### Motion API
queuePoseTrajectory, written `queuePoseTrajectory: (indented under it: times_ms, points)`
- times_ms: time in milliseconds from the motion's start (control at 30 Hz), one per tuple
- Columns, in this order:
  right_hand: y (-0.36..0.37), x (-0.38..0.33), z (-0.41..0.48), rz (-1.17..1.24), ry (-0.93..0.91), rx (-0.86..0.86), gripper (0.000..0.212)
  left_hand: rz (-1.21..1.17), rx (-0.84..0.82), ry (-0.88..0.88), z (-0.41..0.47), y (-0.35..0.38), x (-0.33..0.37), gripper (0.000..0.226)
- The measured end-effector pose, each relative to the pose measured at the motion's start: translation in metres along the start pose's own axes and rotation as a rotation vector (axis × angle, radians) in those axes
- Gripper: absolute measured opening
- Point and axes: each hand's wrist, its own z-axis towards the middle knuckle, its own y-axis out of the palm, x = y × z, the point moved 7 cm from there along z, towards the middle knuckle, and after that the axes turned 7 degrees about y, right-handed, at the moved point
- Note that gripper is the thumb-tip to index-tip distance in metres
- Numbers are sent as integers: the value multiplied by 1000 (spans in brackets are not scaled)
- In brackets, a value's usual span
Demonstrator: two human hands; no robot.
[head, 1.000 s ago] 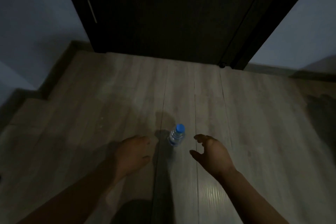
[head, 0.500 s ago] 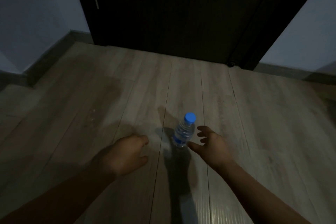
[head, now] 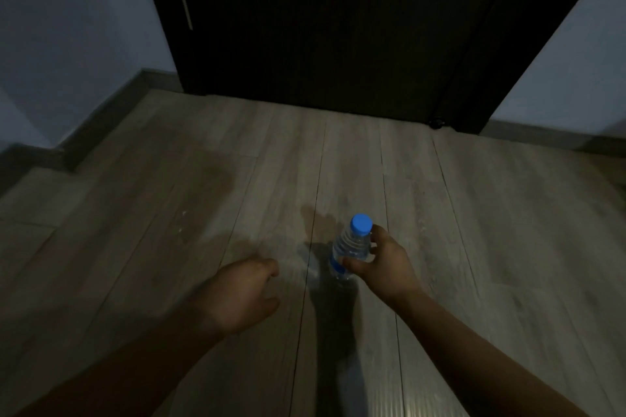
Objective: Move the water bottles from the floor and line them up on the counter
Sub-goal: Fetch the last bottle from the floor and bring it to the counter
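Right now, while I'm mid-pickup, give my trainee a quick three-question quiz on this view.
1. True or false: the left hand holds the water bottle.
2. The bottle's cap is: A red, B blue, C white.
3. How many bottles are in view?

Key: 1 false, the right hand has its fingers and thumb round the bottle, and the left hand holds nothing; 2 B; 3 one.

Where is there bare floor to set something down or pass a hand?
Wide bare floor lies right of the right hand, up to the dark door. More lies left of the left hand, out to the baseboard. It is tight only between the hands, where the right hand grips the water bottle.
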Motion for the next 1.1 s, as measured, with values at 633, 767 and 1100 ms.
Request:
queuePoseTrajectory:
  times_ms: [633, 767, 1100]
  points:
    - [-25, -14, -35, 92, 25, -32, 48, -121, -92, -72, 34, -25, 17, 46]
    - [-55, -44, -56, 90, 90, -28, 42, -147, -112, -85, 26, -68, 49, 41]
    - [-186, -203, -150, 137, 138, -38, 45, -162, -185, -124, -26, -264, 146, 34]
